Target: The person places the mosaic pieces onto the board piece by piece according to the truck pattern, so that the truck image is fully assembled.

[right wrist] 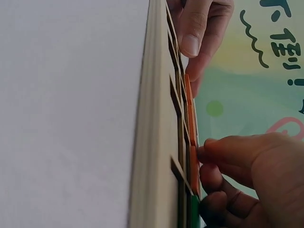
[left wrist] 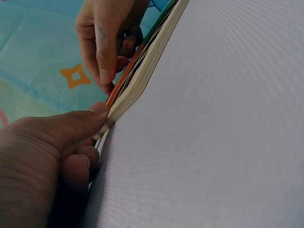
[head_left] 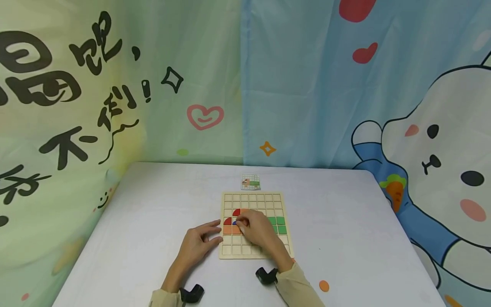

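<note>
A wooden grid board (head_left: 255, 251) lies on the table with flat pieces in its squares. Red pieces (head_left: 227, 221) with curved edges and orange squares (head_left: 227, 230) fill part of its left side; green squares (head_left: 281, 221) sit at the right. Over the board, my right hand (head_left: 256, 230) pinches a small blue piece (head_left: 234, 223) between thumb and finger, beside the red one. It covers the middle squares. My left hand (head_left: 195, 245) touches the board's left edge with thumb and fingertips, the thumb (left wrist: 97, 108) at the rim in the left wrist view.
A small pattern card (head_left: 250, 182) lies beyond the board's far edge. An orange disc (head_left: 324, 285) is on the white table (head_left: 345, 221) near my right sleeve. Black devices (head_left: 192, 293) sit at both wrists. Printed curtains (head_left: 291, 85) hang behind the table.
</note>
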`<state>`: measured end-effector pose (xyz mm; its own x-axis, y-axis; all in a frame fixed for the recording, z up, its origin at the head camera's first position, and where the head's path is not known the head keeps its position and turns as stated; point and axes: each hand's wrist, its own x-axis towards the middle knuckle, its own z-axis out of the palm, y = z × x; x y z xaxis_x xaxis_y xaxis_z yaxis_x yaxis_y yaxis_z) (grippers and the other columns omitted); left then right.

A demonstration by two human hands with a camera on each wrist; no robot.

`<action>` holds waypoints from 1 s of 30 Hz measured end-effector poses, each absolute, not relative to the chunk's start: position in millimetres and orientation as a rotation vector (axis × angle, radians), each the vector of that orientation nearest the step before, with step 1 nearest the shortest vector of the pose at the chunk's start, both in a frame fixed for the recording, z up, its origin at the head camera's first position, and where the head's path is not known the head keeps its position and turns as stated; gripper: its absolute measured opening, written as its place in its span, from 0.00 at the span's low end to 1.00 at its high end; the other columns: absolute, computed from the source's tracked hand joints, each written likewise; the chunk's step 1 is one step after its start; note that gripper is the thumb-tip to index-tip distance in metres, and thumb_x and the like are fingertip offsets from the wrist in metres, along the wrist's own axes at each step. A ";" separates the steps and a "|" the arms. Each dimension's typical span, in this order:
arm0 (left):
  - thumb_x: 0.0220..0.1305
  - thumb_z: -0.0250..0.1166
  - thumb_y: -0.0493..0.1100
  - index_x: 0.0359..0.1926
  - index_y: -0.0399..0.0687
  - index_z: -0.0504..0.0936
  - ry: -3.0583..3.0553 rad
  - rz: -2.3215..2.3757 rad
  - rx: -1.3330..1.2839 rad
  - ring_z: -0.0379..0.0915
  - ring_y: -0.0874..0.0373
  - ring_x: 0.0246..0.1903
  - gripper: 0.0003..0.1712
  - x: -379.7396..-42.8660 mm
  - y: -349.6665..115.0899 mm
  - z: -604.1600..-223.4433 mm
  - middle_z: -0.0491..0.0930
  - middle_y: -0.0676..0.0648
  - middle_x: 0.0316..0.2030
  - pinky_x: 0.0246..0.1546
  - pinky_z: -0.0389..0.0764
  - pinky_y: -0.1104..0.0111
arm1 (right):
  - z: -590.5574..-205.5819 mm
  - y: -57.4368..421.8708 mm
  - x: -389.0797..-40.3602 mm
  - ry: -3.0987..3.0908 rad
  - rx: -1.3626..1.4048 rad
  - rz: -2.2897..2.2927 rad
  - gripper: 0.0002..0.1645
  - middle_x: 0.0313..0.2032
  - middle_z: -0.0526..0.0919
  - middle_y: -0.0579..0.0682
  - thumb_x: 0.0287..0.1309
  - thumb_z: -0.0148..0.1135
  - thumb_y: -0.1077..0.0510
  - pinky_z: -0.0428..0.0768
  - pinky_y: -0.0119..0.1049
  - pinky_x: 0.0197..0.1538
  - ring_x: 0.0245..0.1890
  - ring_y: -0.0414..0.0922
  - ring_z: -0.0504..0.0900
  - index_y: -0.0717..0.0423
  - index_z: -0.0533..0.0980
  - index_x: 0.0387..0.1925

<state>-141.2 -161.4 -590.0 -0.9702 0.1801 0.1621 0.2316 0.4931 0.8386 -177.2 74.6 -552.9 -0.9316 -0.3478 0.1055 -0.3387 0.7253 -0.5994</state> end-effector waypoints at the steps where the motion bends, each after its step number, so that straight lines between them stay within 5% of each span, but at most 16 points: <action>1: 0.59 0.81 0.41 0.47 0.46 0.93 -2.671 -1.512 -0.366 0.64 0.72 0.20 0.15 -141.1 -161.4 -590.2 0.89 0.47 0.58 0.21 0.66 0.77 | -552.6 75.4 -177.1 2.898 -0.589 -1.018 0.06 0.27 0.79 0.40 0.70 0.68 0.56 0.71 0.29 0.32 0.27 0.35 0.71 0.51 0.89 0.42; 30: 0.58 0.81 0.41 0.48 0.47 0.93 -2.710 -1.520 -0.343 0.64 0.70 0.20 0.16 -141.1 -162.2 -586.2 0.88 0.48 0.60 0.23 0.65 0.77 | -533.6 189.2 -111.8 2.772 -0.607 -1.021 0.07 0.30 0.80 0.37 0.70 0.68 0.58 0.73 0.27 0.33 0.28 0.28 0.69 0.55 0.86 0.46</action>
<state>-141.1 -162.2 -586.2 -0.9757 0.1828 0.1204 0.1980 0.5028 0.8414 -111.8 189.2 -533.6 -0.9115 -0.4109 0.0205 -0.3261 0.6912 -0.6450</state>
